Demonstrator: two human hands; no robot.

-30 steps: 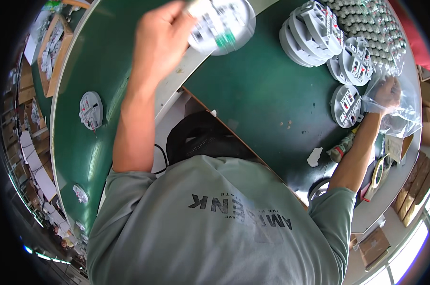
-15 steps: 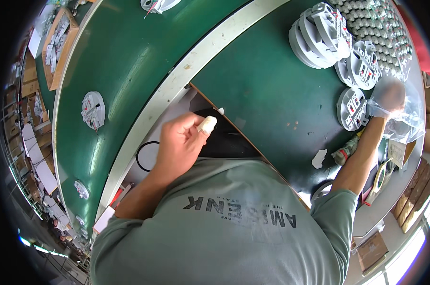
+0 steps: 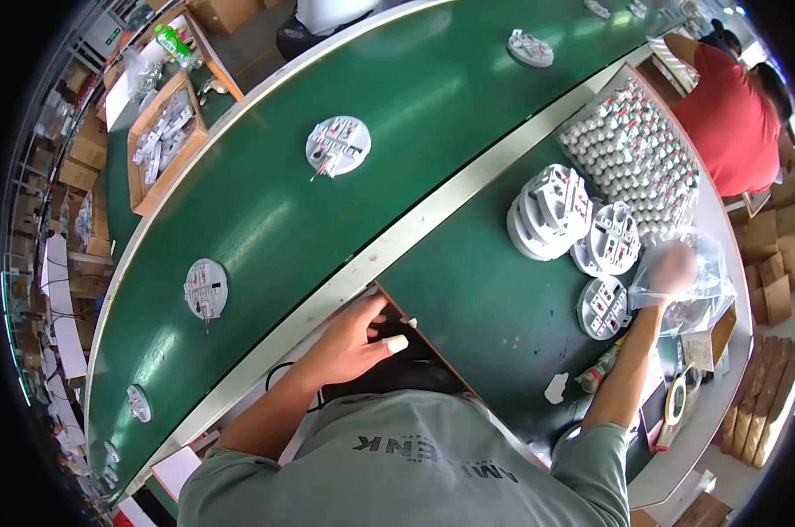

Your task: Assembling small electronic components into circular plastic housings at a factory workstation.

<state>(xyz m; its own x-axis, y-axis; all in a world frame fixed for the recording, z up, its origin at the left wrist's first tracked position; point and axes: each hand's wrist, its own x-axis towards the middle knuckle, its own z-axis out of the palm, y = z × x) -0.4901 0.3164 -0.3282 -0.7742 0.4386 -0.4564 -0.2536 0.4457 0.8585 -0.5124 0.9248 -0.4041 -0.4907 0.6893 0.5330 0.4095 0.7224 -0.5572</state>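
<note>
My left hand (image 3: 355, 347) is above the dark gap beside the worktable's wooden edge, fingers loosely bent and thumb apart. A white covering (image 3: 397, 344) sits on its thumb tip; nothing shows between the fingers. My right hand (image 3: 676, 269) reaches into a clear plastic bag (image 3: 703, 294) at the table's right side. Plastic and blur hide its fingers, so I cannot tell what they hold. Just left of the bag lie a round grey-white module (image 3: 603, 307), a second round module (image 3: 612, 239) and a stack of similar modules (image 3: 547, 211).
A tray of rounded grey parts with red bits (image 3: 630, 154) stands behind the bag. Tape roll (image 3: 676, 400) and glove-like bundle (image 3: 598, 369) lie near my right forearm. Several round modules, one nearby (image 3: 206, 288), rest on the green belt (image 3: 266, 220). A person in red (image 3: 727, 119) is at far right.
My view has swung, showing more of the far table and belt. My left thumb and fingers have parted from a pinch. The right hand is still in the bag.
</note>
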